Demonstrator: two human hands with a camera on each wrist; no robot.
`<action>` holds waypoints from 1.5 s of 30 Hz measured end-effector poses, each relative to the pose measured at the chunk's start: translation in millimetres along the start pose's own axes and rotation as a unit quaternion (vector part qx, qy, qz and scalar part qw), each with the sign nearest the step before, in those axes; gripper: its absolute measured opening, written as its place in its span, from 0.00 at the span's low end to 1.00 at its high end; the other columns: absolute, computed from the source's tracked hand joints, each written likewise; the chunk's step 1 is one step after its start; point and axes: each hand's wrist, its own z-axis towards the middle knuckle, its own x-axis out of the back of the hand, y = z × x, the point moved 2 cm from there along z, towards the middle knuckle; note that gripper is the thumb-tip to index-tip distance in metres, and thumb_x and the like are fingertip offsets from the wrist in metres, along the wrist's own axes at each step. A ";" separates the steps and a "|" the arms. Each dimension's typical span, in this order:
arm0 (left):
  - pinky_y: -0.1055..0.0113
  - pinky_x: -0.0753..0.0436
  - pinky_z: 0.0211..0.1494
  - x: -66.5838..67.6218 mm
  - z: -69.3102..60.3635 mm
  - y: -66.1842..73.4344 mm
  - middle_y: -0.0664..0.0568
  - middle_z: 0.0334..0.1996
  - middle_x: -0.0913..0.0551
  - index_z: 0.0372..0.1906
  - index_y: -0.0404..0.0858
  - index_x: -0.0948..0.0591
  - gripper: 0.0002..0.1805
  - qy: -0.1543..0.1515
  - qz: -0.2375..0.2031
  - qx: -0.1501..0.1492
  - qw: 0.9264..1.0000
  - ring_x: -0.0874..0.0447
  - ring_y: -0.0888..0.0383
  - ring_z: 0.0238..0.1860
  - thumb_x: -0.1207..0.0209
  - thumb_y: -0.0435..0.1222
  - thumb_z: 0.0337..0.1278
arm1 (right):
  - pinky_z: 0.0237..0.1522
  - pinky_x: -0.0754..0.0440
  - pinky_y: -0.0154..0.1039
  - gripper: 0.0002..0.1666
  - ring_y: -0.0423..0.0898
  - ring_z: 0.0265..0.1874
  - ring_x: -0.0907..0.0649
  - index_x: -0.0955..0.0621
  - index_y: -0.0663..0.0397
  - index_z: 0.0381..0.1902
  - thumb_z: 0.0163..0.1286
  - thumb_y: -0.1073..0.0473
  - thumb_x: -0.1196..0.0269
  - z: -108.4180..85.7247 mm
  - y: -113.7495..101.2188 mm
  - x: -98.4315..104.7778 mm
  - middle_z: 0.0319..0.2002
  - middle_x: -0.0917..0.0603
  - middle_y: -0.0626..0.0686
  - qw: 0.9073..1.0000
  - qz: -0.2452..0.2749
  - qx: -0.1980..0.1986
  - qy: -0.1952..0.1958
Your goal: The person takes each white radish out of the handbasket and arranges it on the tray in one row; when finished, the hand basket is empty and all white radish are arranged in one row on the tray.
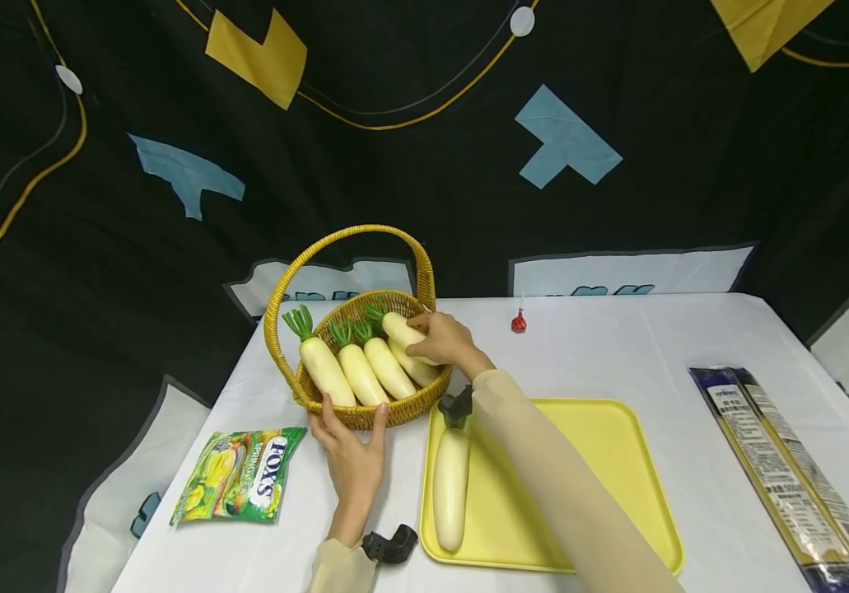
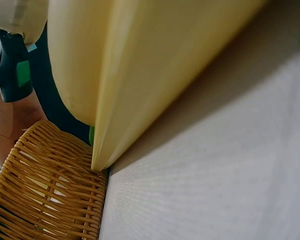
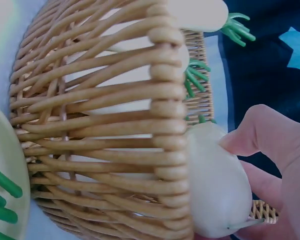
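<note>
A wicker basket (image 1: 412,405) with a tall handle holds several white radishes (image 1: 326,372) with green tops. At its right side my right hand (image 1: 445,339) grips the uppermost radish (image 1: 402,329), which lies over others; in the right wrist view thumb and fingers hold that radish (image 3: 215,180) beside the basket rim (image 3: 167,115). My left hand (image 1: 353,461), fingers fairly straight and spread, touches the front of the basket. The left wrist view shows the basket's side (image 2: 55,185) and my right hand (image 2: 17,117), but not my left fingers.
Right of the basket lies a yellow tray (image 1: 602,469) with one radish (image 1: 451,490), under my right forearm. A green candy bag (image 1: 242,476) is at the left, long dark packets (image 1: 787,478) at the far right, and a small red item (image 1: 518,322) near the back edge.
</note>
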 end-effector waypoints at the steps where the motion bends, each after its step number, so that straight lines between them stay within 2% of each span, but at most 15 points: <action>1: 0.39 0.30 0.48 -0.2 -0.3 -0.1 0.32 0.68 0.63 0.70 0.47 0.57 0.50 0.000 0.000 0.001 1.000 0.41 0.28 0.59 0.43 0.59 0.48 | 0.32 0.24 0.35 0.31 0.45 0.40 0.20 0.26 0.40 0.57 0.53 0.49 0.34 -0.9 -0.1 0.6 0.45 0.19 0.49 1.000 0.000 -0.003 -0.003; 9: 0.39 0.30 0.49 -2.1 -0.8 -0.1 0.32 0.68 0.63 0.70 0.47 0.57 0.51 -0.005 -0.001 0.001 1.000 0.41 0.28 0.59 0.44 0.60 0.48 | 0.38 0.22 0.38 0.30 0.46 0.46 0.20 0.26 0.40 0.57 0.54 0.48 0.37 -6.1 1.4 4.5 0.50 0.19 0.50 0.999 0.038 -0.020 -0.010; 14: 0.39 0.31 0.51 -1.7 -0.3 -0.4 0.31 0.68 0.63 0.70 0.46 0.57 0.50 0.002 -0.003 -0.006 1.000 0.42 0.28 0.60 0.43 0.59 0.49 | 0.50 0.23 0.41 0.28 0.49 0.52 0.23 0.24 0.48 0.56 0.55 0.52 0.37 -9.7 6.3 6.8 0.54 0.22 0.53 0.991 0.129 -0.026 -0.016; 18: 0.38 0.31 0.50 -1.9 -0.8 -1.4 0.30 0.68 0.61 0.70 0.46 0.56 0.50 0.010 -0.001 -0.010 1.000 0.42 0.28 0.60 0.43 0.58 0.49 | 0.53 0.24 0.42 0.26 0.50 0.54 0.24 0.23 0.51 0.54 0.55 0.55 0.38 -12.5 10.1 7.0 0.55 0.23 0.54 0.982 0.186 -0.038 -0.024; 23: 0.39 0.30 0.49 -2.5 -1.6 -2.9 0.30 0.68 0.61 0.70 0.46 0.56 0.50 0.010 0.000 -0.008 1.000 0.42 0.28 0.60 0.42 0.58 0.49 | 0.50 0.23 0.38 0.24 0.49 0.51 0.23 0.23 0.53 0.53 0.58 0.56 0.39 -18.3 12.5 10.1 0.55 0.23 0.55 0.971 0.231 -0.047 -0.041; 29: 0.39 0.30 0.49 -2.3 -0.2 -2.4 0.31 0.68 0.61 0.70 0.45 0.55 0.50 0.013 -0.005 -0.013 1.000 0.43 0.28 0.61 0.43 0.58 0.49 | 0.34 0.21 0.32 0.22 0.41 0.36 0.21 0.23 0.48 0.54 0.61 0.54 0.41 -24.6 15.0 17.6 0.51 0.22 0.55 0.952 0.289 -0.072 -0.069; 32: 0.39 0.30 0.49 -2.3 0.5 -1.7 0.31 0.68 0.62 0.70 0.45 0.56 0.50 0.008 -0.006 -0.012 1.000 0.42 0.28 0.60 0.43 0.58 0.49 | 0.30 0.22 0.31 0.22 0.39 0.31 0.21 0.23 0.45 0.54 0.60 0.53 0.40 -30.1 16.2 21.9 0.49 0.22 0.53 0.944 0.309 -0.088 -0.081; 39: 0.39 0.30 0.49 -3.4 0.2 -1.6 0.31 0.68 0.61 0.70 0.45 0.56 0.50 0.005 -0.007 -0.011 1.000 0.41 0.28 0.59 0.43 0.58 0.49 | 0.32 0.23 0.35 0.24 0.39 0.32 0.23 0.24 0.43 0.55 0.59 0.54 0.42 -53.2 19.9 34.6 0.51 0.23 0.52 0.933 0.338 -0.089 -0.086; 45: 0.39 0.30 0.48 -2.0 0.4 -1.4 0.30 0.68 0.61 0.70 0.45 0.55 0.50 0.009 -0.006 -0.014 1.000 0.41 0.28 0.59 0.43 0.58 0.49 | 0.35 0.22 0.37 0.26 0.40 0.33 0.22 0.26 0.45 0.57 0.57 0.57 0.43 -83.3 26.9 43.3 0.49 0.23 0.54 0.922 0.371 -0.074 -0.085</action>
